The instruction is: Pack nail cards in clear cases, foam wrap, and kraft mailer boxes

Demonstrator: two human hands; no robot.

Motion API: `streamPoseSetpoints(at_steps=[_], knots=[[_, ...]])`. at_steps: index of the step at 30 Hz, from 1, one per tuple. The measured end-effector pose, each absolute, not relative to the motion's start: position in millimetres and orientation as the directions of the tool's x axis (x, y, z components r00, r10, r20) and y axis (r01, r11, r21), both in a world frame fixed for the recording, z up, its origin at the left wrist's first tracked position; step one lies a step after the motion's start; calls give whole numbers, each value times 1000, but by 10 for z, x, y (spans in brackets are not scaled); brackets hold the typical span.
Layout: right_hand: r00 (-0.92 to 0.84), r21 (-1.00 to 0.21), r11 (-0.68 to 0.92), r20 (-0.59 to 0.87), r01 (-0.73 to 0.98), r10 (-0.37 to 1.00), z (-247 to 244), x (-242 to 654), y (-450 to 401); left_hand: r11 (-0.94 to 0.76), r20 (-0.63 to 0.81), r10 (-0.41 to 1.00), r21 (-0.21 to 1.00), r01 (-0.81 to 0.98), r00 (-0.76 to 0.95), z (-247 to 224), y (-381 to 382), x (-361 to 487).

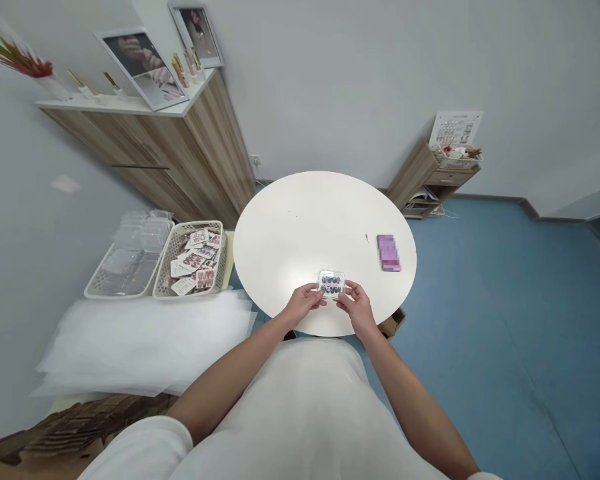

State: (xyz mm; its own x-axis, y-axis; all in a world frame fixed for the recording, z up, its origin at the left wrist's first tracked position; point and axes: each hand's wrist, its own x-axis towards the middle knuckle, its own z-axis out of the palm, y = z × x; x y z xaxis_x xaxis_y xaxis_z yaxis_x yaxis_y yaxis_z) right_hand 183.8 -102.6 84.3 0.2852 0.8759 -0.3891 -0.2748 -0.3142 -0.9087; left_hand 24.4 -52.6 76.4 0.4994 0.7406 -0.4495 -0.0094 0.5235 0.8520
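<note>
A small clear plastic case (pixel 332 284) with two rows of dark, nail-shaped pieces on a white card is held over the near part of the round white table (pixel 300 220). My left hand (pixel 303 303) grips its left edge, thumb near the lower left corner. On the opposite side, my right hand (pixel 356 307) pinches the right edge between thumb and fingers. A purple item (pixel 389 253), blurred into blocks, lies on the table to the right.
Left of the table stand a basket of printed cards (pixel 159 283) and a basket of clear cases (pixel 93 285), behind white sheets (pixel 145 343). A wooden cabinet (pixel 180 157) is at the back left, a small shelf unit (pixel 413 173) at the back right. A cardboard box (pixel 394 323) sits below the table's right edge.
</note>
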Motion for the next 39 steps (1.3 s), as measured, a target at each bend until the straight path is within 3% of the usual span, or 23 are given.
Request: streamPoseSetpoints(at_steps=[9, 21, 26, 36, 39], knots=[[228, -904, -358, -410, -235, 883, 704, 2159, -909, 426, -422, 800, 900, 92, 426, 692, -525, 505], [163, -839, -477, -525, -262, 835, 402, 2001, -821, 397, -407, 908, 912, 103, 98, 470, -746, 443], [147, -826, -513, -551, -232, 821, 326, 1793, -805, 376, -396, 913, 910, 175, 96, 448, -788, 291], [92, -802, -591, -584, 85, 806, 268, 1052, -326, 469, -466, 882, 857, 212, -67, 230, -462, -362], [49, -787, -608, -607, 102, 793, 202, 717, -84, 471, -452, 882, 855, 217, -134, 133, -256, -667]])
